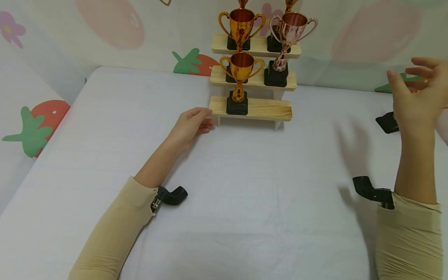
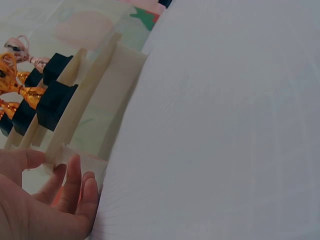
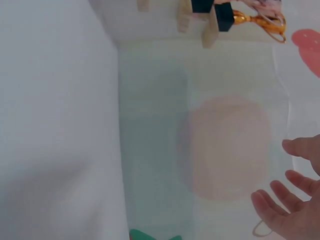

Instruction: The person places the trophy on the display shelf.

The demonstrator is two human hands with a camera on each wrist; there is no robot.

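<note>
My left hand [image 1: 190, 125] pinches the left end of the lowest step of a three-step wooden display stand [image 1: 269, 109], thumb above and fingers below. A gold trophy cup [image 1: 241, 67] stands on that step. Behind it rise another gold trophy [image 1: 241, 24] and a rose-coloured trophy [image 1: 291, 29]; a further gold one is cut off at the top. My right hand [image 1: 420, 91] hangs in the air at the right, fingers apart and holding nothing. In the head view it partly hides an object with a black base [image 1: 387, 123].
A white cloth [image 1: 245, 186] covers the table. A patterned curtain [image 1: 168, 35] with strawberries and flowers hangs behind the stand. Each wrist carries a black camera mount, the left one [image 1: 175, 195] and the right one [image 1: 367, 189].
</note>
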